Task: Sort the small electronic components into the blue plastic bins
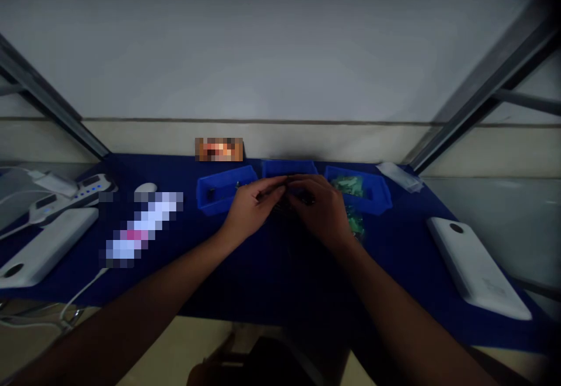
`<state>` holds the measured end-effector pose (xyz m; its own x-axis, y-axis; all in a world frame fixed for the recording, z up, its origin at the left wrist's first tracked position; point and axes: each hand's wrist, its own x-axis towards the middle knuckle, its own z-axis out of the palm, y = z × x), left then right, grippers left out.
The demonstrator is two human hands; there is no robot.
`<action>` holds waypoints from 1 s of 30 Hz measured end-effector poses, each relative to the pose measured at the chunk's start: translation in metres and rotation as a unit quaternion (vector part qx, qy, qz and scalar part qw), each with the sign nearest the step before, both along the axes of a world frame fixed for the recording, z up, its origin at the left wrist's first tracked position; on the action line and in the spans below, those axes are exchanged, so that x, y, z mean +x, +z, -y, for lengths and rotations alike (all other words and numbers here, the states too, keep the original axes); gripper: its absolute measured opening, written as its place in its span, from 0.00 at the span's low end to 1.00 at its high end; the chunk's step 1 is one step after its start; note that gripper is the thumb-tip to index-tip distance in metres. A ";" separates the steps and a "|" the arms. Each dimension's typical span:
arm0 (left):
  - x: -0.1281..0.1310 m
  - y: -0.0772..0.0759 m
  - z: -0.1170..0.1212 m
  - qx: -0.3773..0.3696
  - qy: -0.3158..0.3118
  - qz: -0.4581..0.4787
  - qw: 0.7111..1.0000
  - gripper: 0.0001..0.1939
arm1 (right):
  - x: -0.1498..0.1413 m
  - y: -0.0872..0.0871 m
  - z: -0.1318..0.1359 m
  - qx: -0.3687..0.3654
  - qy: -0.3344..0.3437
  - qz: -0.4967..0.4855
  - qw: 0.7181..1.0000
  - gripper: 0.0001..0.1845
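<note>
My left hand [252, 205] and my right hand [319, 208] meet over the middle of the blue mat [272, 269], fingertips pinched together on a small dark part [289, 190] that I cannot make out. Both hands hover just in front of the middle blue bin [289, 167]. The left blue bin [221, 190] holds a few small dark pieces. The right blue bin [366, 190] holds green parts [348, 185], and more green parts [356, 222] lie on the mat beside my right wrist.
A white power bank [475, 266] lies at the right, another white power bank [44, 249] at the left with a power strip [74, 193] and cables behind it. A white mouse [145, 188] and a clear bag [401, 176] sit near the back. Metal frame bars flank the table.
</note>
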<state>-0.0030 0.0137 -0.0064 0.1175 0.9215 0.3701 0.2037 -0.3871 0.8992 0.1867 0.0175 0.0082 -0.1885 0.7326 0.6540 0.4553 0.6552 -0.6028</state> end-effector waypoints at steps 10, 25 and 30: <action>0.000 0.001 -0.002 -0.025 0.003 0.018 1.000 0.09 | -0.001 0.003 0.005 0.023 -0.005 0.007 1.000 0.12; 0.002 0.005 -0.002 -0.009 0.023 0.035 0.999 0.13 | 0.002 -0.006 0.000 0.028 0.002 0.103 0.994 0.17; 0.003 0.006 0.002 -0.003 0.024 0.029 0.999 0.15 | 0.002 -0.003 0.003 -0.002 0.003 0.085 0.996 0.26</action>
<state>0.0001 0.0121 -0.0002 0.0508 0.9280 0.3692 0.1689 -0.3723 0.9126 0.1884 0.0148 0.0053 -0.3014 0.7341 0.6085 0.5474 0.6558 -0.5200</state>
